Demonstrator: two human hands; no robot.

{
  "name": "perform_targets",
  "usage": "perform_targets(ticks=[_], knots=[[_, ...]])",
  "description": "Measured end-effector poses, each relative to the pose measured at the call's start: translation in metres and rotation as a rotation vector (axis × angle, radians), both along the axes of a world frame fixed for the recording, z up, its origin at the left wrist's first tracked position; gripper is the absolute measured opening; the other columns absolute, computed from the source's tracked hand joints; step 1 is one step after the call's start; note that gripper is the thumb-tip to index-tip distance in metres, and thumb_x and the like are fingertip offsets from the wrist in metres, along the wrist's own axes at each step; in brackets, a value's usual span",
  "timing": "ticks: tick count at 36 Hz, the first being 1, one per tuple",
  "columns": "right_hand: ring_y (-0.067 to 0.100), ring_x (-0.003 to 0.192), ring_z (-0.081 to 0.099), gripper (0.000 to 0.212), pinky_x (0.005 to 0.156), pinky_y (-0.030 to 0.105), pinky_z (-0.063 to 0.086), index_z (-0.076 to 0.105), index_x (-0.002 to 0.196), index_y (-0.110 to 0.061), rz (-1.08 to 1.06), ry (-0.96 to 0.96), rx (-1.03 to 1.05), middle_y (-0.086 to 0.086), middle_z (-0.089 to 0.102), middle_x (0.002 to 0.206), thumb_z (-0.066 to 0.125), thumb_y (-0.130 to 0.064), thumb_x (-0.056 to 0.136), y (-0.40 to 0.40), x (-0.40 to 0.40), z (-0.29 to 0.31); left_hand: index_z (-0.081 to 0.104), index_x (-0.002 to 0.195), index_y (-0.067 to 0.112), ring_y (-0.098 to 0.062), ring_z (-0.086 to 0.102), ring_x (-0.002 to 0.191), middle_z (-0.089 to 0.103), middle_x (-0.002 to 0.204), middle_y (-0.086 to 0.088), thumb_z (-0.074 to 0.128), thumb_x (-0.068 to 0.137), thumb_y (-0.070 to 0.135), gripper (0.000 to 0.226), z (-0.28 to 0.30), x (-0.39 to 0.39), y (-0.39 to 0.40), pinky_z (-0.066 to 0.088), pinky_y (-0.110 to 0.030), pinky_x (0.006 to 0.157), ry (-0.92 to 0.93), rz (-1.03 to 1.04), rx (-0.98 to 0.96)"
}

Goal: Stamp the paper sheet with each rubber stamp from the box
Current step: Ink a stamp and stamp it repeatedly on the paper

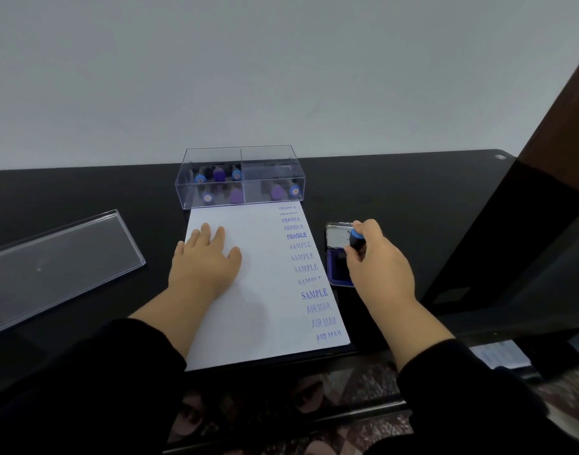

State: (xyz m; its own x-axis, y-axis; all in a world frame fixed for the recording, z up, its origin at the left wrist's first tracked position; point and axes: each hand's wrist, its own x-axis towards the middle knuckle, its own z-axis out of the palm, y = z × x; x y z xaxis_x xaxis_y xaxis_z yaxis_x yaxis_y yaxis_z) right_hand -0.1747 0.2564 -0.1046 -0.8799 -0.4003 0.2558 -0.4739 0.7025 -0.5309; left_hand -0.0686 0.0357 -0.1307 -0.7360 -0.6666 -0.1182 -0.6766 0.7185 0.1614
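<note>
A white paper sheet (248, 290) lies on the black table, with a column of blue prints reading FRAGILE, SAMPLE and AIR MAIL down its right side. My left hand (204, 257) rests flat on the sheet's left part, fingers spread. My right hand (377, 261) grips a rubber stamp (357, 239) with a blue top and holds it down over the open blue ink pad (337, 267), right of the sheet. A clear plastic box (240, 177) behind the sheet holds several stamps with blue and purple tops.
The box's clear lid (61, 257) lies on the table at the left. A dark wooden post (544, 159) and a black panel stand at the right. The table's front edge runs just below the sheet, with patterned floor beneath.
</note>
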Motion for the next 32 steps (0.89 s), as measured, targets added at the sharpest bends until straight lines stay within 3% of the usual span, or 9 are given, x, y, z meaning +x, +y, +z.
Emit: perform_targets(ticks=[7, 11, 14, 18, 22, 27, 32], knots=[[0.019, 0.083, 0.058, 0.02, 0.064, 0.036, 0.052, 0.048, 0.113, -0.024, -0.007, -0.059, -0.116, -0.003, 0.062, 0.11, 0.054, -0.02, 0.094, 0.002, -0.003, 0.002, -0.003, 0.152, 0.021, -0.019, -0.008, 0.146, -0.012, 0.159, -0.003, 0.015, 0.1, 0.043, 0.06, 0.0, 0.0, 0.003, -0.005, -0.039, 0.118, -0.019, -0.007, 0.003], [0.015, 0.086, 0.057, 0.023, 0.058, 0.026, 0.041, 0.047, 0.114, -0.025, 0.012, -0.088, -0.187, -0.006, 0.061, 0.113, 0.056, -0.02, 0.094, -0.005, -0.009, 0.012, -0.002, 0.152, 0.024, -0.019, -0.004, 0.147, -0.009, 0.16, -0.001, 0.017, 0.099, 0.048, 0.061, 0.005, 0.001, 0.0, 0.0, -0.038, 0.119, -0.036, -0.029, 0.009], [0.015, 0.086, 0.055, 0.021, 0.062, 0.026, 0.04, 0.046, 0.111, -0.023, 0.062, -0.083, -0.206, -0.007, 0.06, 0.115, 0.056, -0.02, 0.094, -0.019, -0.013, 0.023, 0.006, 0.152, 0.029, -0.02, 0.005, 0.146, 0.001, 0.16, 0.002, 0.021, 0.098, 0.053, 0.062, 0.011, 0.006, -0.006, 0.005, -0.036, 0.118, -0.02, -0.054, -0.013], [0.012, 0.08, 0.052, 0.022, 0.056, 0.018, 0.035, 0.048, 0.113, -0.019, 0.131, -0.077, -0.247, -0.01, 0.055, 0.1, 0.057, -0.018, 0.093, -0.045, -0.02, 0.033, 0.007, 0.152, 0.031, -0.021, 0.005, 0.146, 0.003, 0.16, 0.005, 0.023, 0.098, 0.053, 0.06, 0.012, 0.011, -0.009, 0.005, -0.037, 0.117, 0.013, -0.069, 0.03], [0.011, 0.075, 0.052, 0.022, 0.063, 0.023, 0.038, 0.049, 0.111, -0.018, 0.191, -0.071, -0.254, -0.018, 0.048, 0.078, 0.06, -0.019, 0.091, -0.075, -0.032, 0.041, 0.005, 0.152, 0.031, -0.018, 0.0, 0.146, -0.001, 0.16, 0.005, 0.022, 0.098, 0.052, 0.06, 0.008, 0.01, -0.011, -0.002, -0.036, 0.117, 0.046, -0.062, 0.047], [0.012, 0.073, 0.053, 0.025, 0.058, 0.023, 0.039, 0.048, 0.111, -0.021, 0.254, -0.048, -0.2, -0.006, 0.053, 0.091, 0.061, -0.022, 0.09, -0.113, -0.048, 0.042, 0.001, 0.153, 0.025, -0.016, -0.007, 0.147, -0.009, 0.159, 0.001, 0.02, 0.099, 0.049, 0.062, 0.001, 0.007, -0.019, -0.006, -0.035, 0.117, 0.044, -0.041, 0.053], [0.012, 0.068, 0.052, 0.024, 0.055, 0.022, 0.041, 0.048, 0.11, -0.02, 0.302, -0.033, -0.128, -0.009, 0.049, 0.08, 0.062, -0.02, 0.09, -0.141, -0.058, 0.033, 0.003, 0.153, 0.024, -0.016, -0.008, 0.146, -0.01, 0.159, -0.001, 0.02, 0.099, 0.047, 0.061, -0.003, 0.005, -0.024, -0.007, -0.035, 0.117, 0.069, -0.005, 0.057]])
